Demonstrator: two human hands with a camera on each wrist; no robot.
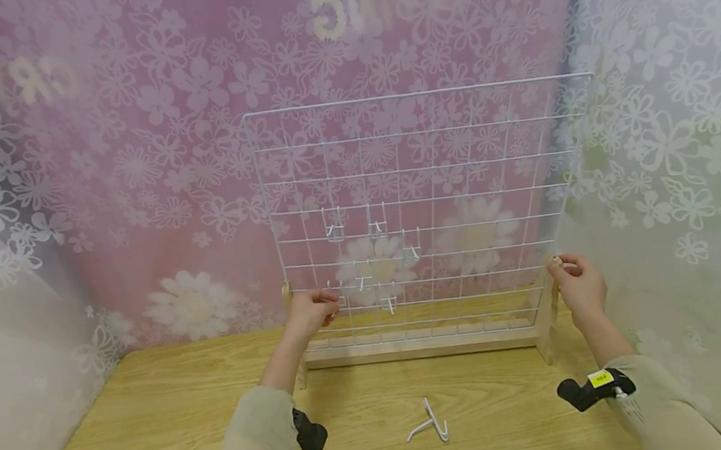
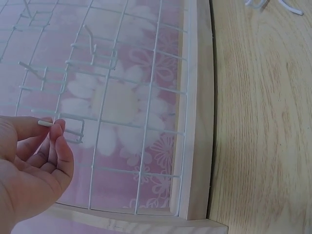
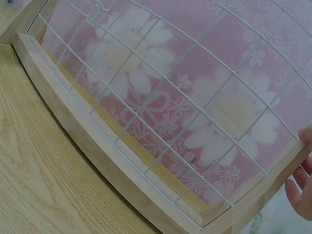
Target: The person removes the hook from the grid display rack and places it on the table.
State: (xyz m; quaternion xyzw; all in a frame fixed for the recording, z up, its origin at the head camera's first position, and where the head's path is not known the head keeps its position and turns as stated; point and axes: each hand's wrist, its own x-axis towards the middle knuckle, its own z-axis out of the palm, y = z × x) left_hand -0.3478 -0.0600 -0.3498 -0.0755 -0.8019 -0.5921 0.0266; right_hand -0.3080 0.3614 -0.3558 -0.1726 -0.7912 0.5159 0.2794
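A slender white wire hook with a rectangular back is pinched between the thumb and fingers of the left grip, at the mesh panel just beyond. Its long axis runs upright along the mesh, prong outward; the right grip, fingers curled, holds the wooden stand.

I see pale beige sleeves; beside the right sleeve, a black wrist device bears a yellow label.
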